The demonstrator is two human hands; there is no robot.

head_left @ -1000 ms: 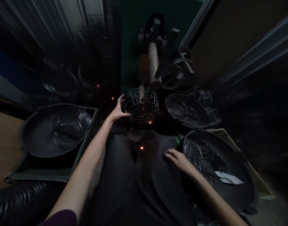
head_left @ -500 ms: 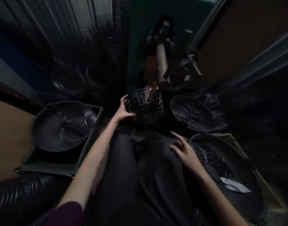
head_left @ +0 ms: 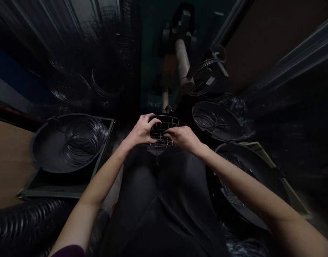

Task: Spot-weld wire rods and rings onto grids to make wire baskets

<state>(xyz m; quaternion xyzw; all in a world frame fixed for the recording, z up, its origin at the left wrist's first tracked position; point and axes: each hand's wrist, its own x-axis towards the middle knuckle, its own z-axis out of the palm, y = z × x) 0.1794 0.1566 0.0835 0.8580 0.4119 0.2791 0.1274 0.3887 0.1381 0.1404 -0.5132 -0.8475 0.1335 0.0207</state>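
A round wire basket [head_left: 167, 123] hangs between my hands, just in front of my knees and below the metal arm of a machine. My left hand [head_left: 144, 130] grips its left side, thumb low and fingers over the upper wires. At the basket's right side, my right hand [head_left: 183, 137] has thumb and fingers pinched together near the wires. What sits between those fingertips is too small and dark to make out. The basket's lower part is partly hidden by my hands.
The machine's pale cylindrical arm [head_left: 183, 59] points down above the basket. A black basin [head_left: 50, 150] with wire rings stands on a crate at left. Two more black basins, one farther [head_left: 236, 132] and one nearer [head_left: 273, 189], stand at right. Stacked wire rings [head_left: 27, 217] lie lower left.
My right hand has moved up and left from beside the right basin to the basket. The basket has come lower and nearer to me in my left hand. The orange glow at the machine is gone.
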